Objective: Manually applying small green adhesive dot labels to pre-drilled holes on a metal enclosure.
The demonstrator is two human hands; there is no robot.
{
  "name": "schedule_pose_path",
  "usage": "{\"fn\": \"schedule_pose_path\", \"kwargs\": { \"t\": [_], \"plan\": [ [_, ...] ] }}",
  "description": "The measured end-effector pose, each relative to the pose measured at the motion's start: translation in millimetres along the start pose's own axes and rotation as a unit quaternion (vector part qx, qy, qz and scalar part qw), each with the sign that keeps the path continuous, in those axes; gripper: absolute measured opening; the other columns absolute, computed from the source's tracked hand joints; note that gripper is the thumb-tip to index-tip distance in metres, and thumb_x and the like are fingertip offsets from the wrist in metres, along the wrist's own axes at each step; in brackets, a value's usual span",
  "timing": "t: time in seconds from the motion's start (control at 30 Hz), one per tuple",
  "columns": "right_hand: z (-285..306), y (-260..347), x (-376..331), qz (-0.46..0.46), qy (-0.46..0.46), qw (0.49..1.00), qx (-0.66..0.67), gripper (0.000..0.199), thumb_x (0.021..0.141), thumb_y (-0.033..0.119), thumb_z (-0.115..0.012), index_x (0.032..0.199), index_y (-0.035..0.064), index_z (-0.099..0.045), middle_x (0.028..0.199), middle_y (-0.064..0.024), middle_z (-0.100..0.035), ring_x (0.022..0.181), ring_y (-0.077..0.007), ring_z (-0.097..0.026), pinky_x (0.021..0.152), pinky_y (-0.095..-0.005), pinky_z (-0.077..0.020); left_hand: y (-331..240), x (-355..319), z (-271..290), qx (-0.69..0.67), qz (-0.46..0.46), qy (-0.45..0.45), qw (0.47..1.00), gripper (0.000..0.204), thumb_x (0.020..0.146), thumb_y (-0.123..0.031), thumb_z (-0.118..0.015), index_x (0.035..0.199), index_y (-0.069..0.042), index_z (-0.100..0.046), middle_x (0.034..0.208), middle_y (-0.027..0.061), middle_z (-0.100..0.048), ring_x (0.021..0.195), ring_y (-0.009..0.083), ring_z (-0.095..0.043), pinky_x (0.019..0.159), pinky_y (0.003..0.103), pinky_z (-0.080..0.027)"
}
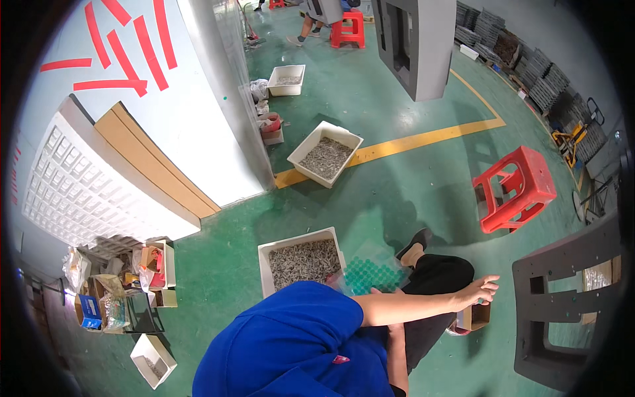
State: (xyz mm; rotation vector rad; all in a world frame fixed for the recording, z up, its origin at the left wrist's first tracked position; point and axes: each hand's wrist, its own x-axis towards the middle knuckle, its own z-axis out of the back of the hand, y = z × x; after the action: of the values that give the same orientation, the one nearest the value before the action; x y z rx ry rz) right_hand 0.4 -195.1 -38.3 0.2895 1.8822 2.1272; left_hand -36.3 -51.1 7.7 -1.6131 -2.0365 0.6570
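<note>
I have a green floor (225,255) around me, crossed ahead by a yellow line (423,137). To my right stands a red plastic stool (533,177); nearer on that side is a grey panel (532,317) with cut-out openings. Far right, I see stacked grey trays (546,86). Ahead, a cream tub (309,173) of small grey pieces overlaps the line, with a smaller tub (284,90) farther off. On my left, a white partition (198,126) bears red strips (151,53), and a tan cardboard sheet (152,159) leans beside a white gridded panel (73,165).
</note>
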Motion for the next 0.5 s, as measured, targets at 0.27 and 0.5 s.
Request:
{"fn": "schedule_pose_path", "kwargs": {
  "t": [0.27,0.5],
  "plan": [
    [2,-3,4,-0.077,-0.006,0.995,-0.063,0.03,0.073,0.015,-0.081,0.075,0.0013,-0.055,0.065,-0.0034,-0.062,0.058,-0.0089,-0.057,0.05,-0.0281,-0.0461,-5,-4,-6,-0.017,-0.003,-0.018,1.0,0.079,0.074,-0.008,-0.056,0.144,-0.003,-0.021,0.139,0.0219,-0.033,0.106,0.02,-0.046,0.081,0.03,-0.044],
    [5,-22,4,-0.034,-0.003,0.988,-0.15,0.028,0.074,0.014,-0.08,0.077,0.0017,-0.055,0.065,-0.0029,-0.062,0.058,-0.0087,-0.057,0.05,-0.0275,-0.0459,1,0,-3,-0.013,-0.005,-0.012,1.0,0.078,0.075,-0.01,-0.057,0.144,-0.004,-0.023,0.138,0.0205,-0.035,0.101,0.0175,-0.049,0.082,0.031,-0.045]
  ]
}}
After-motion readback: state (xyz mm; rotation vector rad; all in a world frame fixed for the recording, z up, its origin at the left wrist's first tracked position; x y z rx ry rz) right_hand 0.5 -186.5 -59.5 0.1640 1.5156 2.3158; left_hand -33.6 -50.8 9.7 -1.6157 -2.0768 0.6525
